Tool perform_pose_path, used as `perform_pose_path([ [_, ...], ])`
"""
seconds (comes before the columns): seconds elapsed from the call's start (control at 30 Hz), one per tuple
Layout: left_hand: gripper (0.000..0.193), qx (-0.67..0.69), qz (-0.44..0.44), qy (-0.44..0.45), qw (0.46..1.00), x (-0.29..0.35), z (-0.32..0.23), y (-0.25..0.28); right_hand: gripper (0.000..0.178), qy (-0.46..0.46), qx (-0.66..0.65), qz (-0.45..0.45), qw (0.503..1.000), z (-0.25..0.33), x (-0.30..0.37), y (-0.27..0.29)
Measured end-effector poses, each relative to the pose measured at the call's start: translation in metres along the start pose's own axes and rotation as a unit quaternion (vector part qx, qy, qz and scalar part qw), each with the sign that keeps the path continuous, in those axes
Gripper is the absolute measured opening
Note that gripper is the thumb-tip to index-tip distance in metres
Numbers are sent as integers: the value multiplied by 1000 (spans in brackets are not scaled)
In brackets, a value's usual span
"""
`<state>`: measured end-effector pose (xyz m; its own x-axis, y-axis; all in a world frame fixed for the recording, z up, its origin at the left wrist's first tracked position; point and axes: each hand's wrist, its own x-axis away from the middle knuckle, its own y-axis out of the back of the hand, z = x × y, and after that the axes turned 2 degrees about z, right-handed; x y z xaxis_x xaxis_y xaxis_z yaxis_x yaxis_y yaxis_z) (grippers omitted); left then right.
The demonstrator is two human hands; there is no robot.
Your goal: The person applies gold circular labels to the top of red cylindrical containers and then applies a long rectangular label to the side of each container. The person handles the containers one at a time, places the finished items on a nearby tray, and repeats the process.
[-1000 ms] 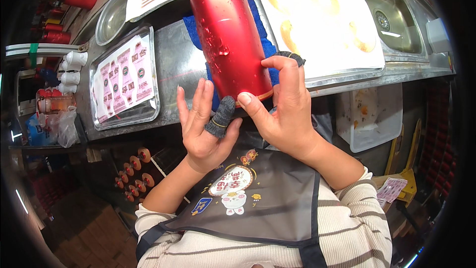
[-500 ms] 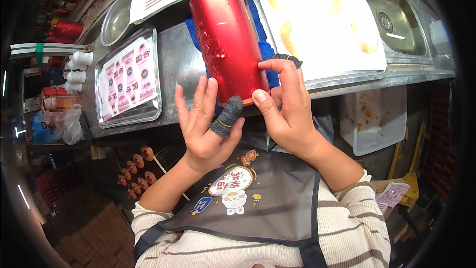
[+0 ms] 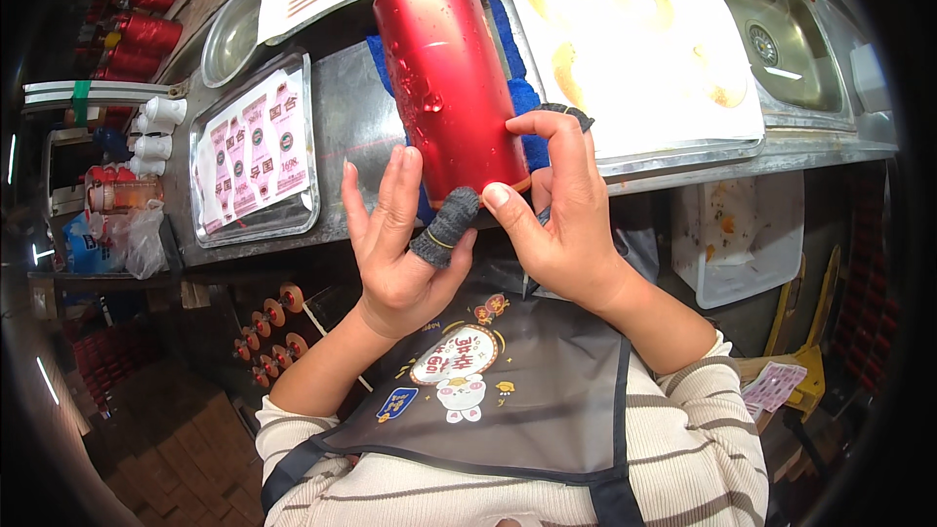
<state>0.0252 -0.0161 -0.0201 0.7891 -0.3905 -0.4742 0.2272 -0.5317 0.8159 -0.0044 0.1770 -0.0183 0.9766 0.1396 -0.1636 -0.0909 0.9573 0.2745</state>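
A shiny red bottle [image 3: 449, 78], wet with drops, lies lengthwise on a blue cloth [image 3: 524, 98], its base toward me. My left hand [image 3: 395, 254] is open at the base, fingers stretched and a grey knit finger cover [image 3: 447, 229] on its index finger. That covered tip rests at the bottle's lower rim. With thumb on the rim and bent index finger against the side, my right hand [image 3: 571, 215] grips the bottle. Its other fingers are curled and partly hidden; a thin pointed tip [image 3: 527, 285] shows below them, its kind unclear.
Left on the metal worktop [image 3: 351, 102] is a clear tray [image 3: 310, 185] of pink printed labels. A white stained sheet [image 3: 625, 59] covers a tray at right, near a sink [image 3: 771, 39]. White cups, red bottles and a plastic bin [image 3: 752, 259] surround the bench.
My right thumb has slid slightly left along the bottle's bottom rim. The left hand has shifted a little left. The bottle stays in place.
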Motion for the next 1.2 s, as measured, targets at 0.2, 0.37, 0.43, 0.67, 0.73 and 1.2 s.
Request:
perform_pose_path([
  [0.2,34,-3,7,4,1000,0,0,1,46,-28,-79,30,996,-1,-2,6],
  [0.37,45,-14,9,-3,1000,-3,-2,3,46,-63,-91,21,994,3,-3,5],
  [0.43,45,-16,9,-7,1000,-3,-1,3,46,-20,-26,13,999,1,-3,2],
  [0.67,29,-5,6,-30,1000,-8,1,3,46,2,-25,13,1000,1,-4,2],
  [0.73,23,-1,10,-38,999,-9,2,5,45,-14,-51,23,998,2,-4,4],
  [1.2,40,-43,64,-62,995,-33,-4,14,41,-53,-170,62,982,-16,-2,9],
])
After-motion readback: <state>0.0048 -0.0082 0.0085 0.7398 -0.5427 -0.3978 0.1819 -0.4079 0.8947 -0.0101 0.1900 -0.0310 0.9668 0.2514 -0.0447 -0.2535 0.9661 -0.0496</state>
